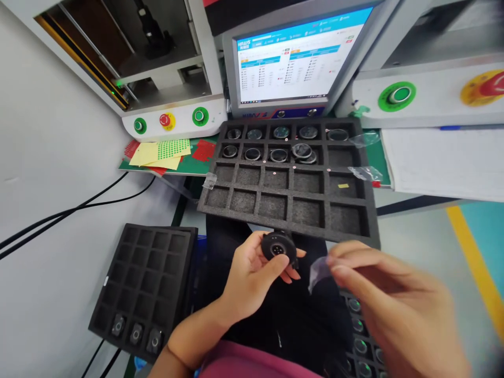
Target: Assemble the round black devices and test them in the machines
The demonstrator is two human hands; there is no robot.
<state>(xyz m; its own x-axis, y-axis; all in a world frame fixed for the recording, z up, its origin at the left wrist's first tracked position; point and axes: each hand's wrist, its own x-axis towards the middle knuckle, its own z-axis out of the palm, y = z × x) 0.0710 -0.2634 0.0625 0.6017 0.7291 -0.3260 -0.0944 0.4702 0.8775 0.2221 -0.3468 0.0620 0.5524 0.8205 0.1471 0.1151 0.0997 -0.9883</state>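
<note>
Left hand gripped the round black watch body just below the black foam compartment tray, right hand pinched clear film; nine cells filled, most empty.

Factory assembly or test station. Evidence: two enclosed white machines, each with a green start button and a red emergency stop; an industrial monitor showing tabular software; black foam trays with gridded compartments holding small round parts; sheets of green and red stickers; yellow floor marking.
</note>
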